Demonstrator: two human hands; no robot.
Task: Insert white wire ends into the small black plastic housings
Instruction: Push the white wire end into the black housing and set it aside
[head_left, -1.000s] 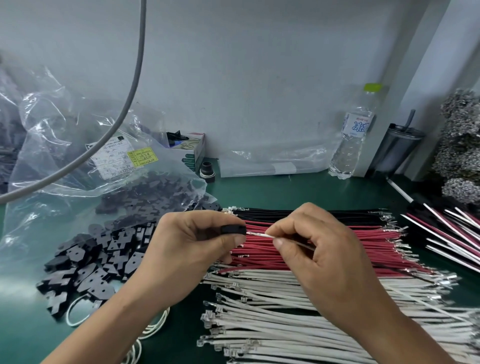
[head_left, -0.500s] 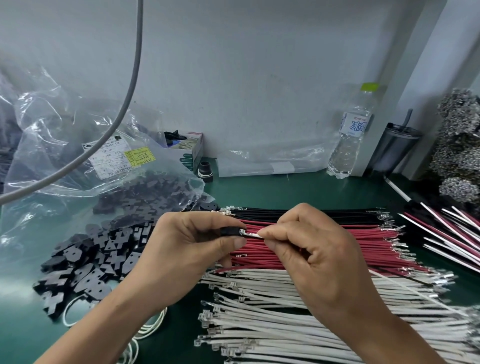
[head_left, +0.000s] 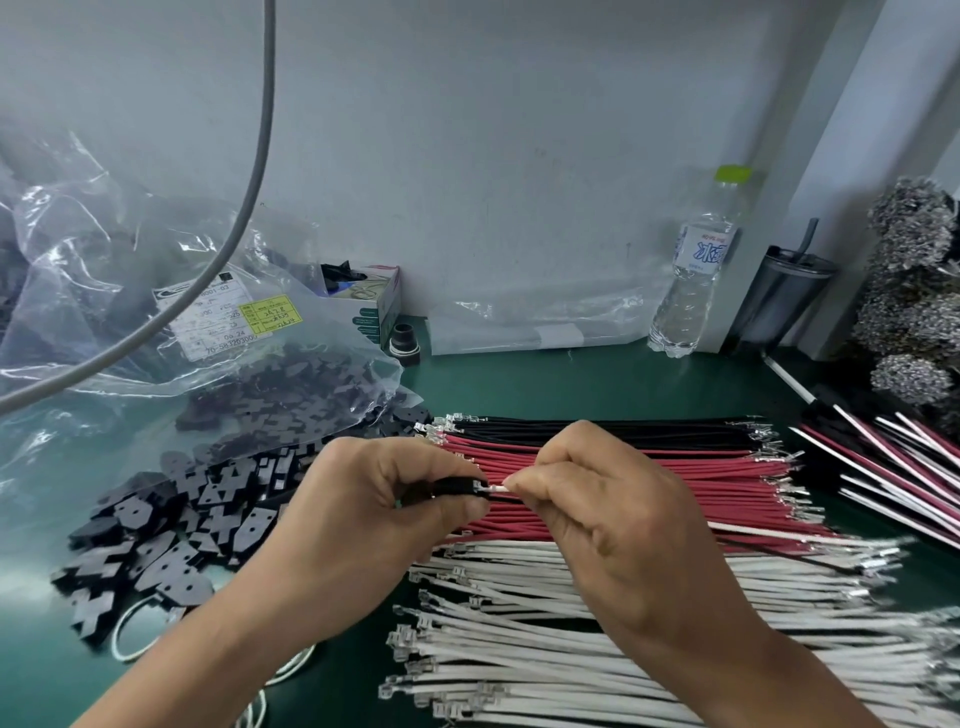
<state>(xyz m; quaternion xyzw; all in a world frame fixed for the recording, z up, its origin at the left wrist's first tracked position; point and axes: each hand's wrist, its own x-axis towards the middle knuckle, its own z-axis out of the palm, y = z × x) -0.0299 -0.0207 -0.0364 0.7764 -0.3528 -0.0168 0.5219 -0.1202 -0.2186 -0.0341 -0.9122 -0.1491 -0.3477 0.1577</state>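
Green bench top (head_left: 597, 384) fills the scene; grey wall behind it at 12 o'clock.

Clear plastic bag (head_left: 104, 291) slumped at 9 to 10 o'clock, printed label and yellow sticker on it, text too small to read. Black housings spill from its mouth in a loose pile (head_left: 171, 525) at 8 o'clock; the ones inside the bag are blurred by the film.

Wire stock lies in bands from the centre out to 3 o'clock: black wires (head_left: 597, 425) farthest, red wires (head_left: 727, 470) next, white wires (head_left: 571, 649) nearest, running off the lower edge. Their crimped metal ends are tiny and hard to separate by eye.

Left hand (head_left: 363, 525) at 6 to 7 o'clock, forearm cut off by the bottom edge. Thumb and fingers are curled round one small black housing (head_left: 457, 488); most of it is buried in the grip, only its right end shows.

Right hand (head_left: 613, 525) at 5 o'clock pinches one white wire (head_left: 497, 489) between thumb and forefinger, close to the tip. The tip sits at the housing's opening; how far in, cannot tell. The rest of this wire is hidden under the hand.

Water bottle (head_left: 696, 275) upright at 2 o'clock, dark tumbler (head_left: 784, 296) just beside it. Grey cable (head_left: 260, 156) hangs across the upper left, both ends out of frame.
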